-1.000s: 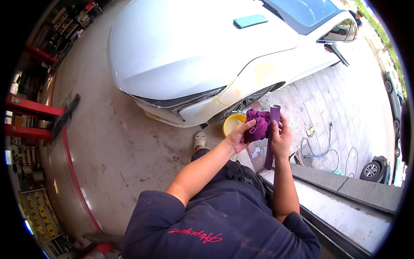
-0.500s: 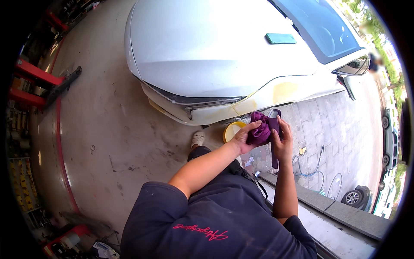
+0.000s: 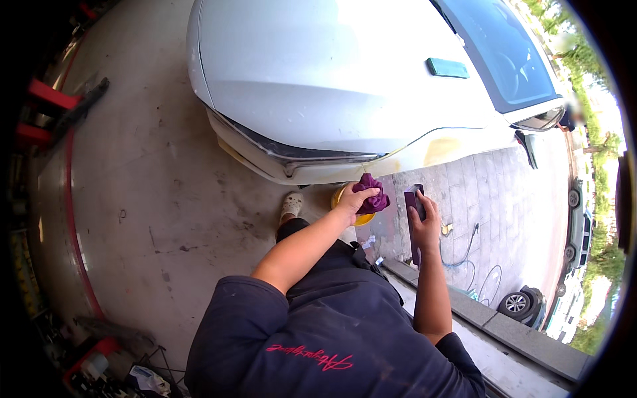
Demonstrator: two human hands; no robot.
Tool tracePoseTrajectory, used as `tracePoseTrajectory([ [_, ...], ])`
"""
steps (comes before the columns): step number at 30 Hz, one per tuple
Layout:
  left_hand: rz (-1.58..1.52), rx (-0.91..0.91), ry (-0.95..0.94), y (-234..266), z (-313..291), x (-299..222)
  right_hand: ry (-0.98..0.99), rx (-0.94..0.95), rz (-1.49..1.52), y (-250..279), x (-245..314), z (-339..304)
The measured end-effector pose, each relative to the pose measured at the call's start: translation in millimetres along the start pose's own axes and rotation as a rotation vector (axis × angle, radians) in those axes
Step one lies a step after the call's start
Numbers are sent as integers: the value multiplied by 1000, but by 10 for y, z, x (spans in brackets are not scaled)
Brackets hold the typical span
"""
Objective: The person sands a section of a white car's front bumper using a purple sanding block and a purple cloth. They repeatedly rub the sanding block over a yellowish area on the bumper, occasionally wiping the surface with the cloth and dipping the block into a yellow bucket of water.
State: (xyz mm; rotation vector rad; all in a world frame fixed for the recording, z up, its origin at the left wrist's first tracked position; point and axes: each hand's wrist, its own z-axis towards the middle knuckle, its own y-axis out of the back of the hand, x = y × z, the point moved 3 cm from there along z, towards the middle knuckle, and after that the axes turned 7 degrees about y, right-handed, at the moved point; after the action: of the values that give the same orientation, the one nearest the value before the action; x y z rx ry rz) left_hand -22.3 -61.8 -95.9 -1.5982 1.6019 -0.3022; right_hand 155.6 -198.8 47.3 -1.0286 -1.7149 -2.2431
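A crumpled purple cloth (image 3: 373,199) is bunched in my left hand (image 3: 350,203), whose fingers are wrapped round it. It is held over a yellow bucket (image 3: 363,219), partly hiding it. My right hand (image 3: 427,224) grips a long, narrow purple sanding block (image 3: 413,233), thumb on one face and fingers on the other. A gap separates the cloth from the block. Just beyond both hands stands a white car (image 3: 292,86), with yellowish patches (image 3: 439,150) on its fender beside the headlight (image 3: 298,161).
A green block (image 3: 447,67) lies on the bonnet near the windscreen. At the right, a blue hose (image 3: 468,255) loops over the paving near a loose wheel (image 3: 515,304). A stone ledge (image 3: 491,325) runs beside me. Red lift arms (image 3: 53,95) stand far left.
My hands have moved apart: the left, with the cloth, has gone left over the bucket, away from the sanding block in my right. The whole view has shifted slightly.
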Motion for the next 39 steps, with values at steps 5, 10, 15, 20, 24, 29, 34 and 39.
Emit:
tracePoseTrajectory([
  [5, 408, -592, -35, 884, 16, -64, -174, 30, -49, -64, -463, -385],
  [10, 477, -703, -81, 1263, 11, -187, -246, 57, -39, -277, -957, -787],
  [15, 463, -645, -120, 1370, 92, -312, -361, 79, 5, -439, -1246, -1018],
  [20, 429, -652, -197, 1317, 48, -348, -357, 109, 23, -561, -1349, -1057],
  [24, 422, -643, -184, 1135, 37, -509, -373, 81, 104, -578, -1574, -1028],
  [29, 367, -618, -190, 1103, 29, -504, -425, 67, 131, -510, -1305, -965],
  [34, 248, -516, -160, 1010, 212, -449, -463, 48, 174, -552, -1492, -1030],
  [39, 234, -527, -123, 971, 144, -439, -456, 46, 195, -630, -1515, -1080],
])
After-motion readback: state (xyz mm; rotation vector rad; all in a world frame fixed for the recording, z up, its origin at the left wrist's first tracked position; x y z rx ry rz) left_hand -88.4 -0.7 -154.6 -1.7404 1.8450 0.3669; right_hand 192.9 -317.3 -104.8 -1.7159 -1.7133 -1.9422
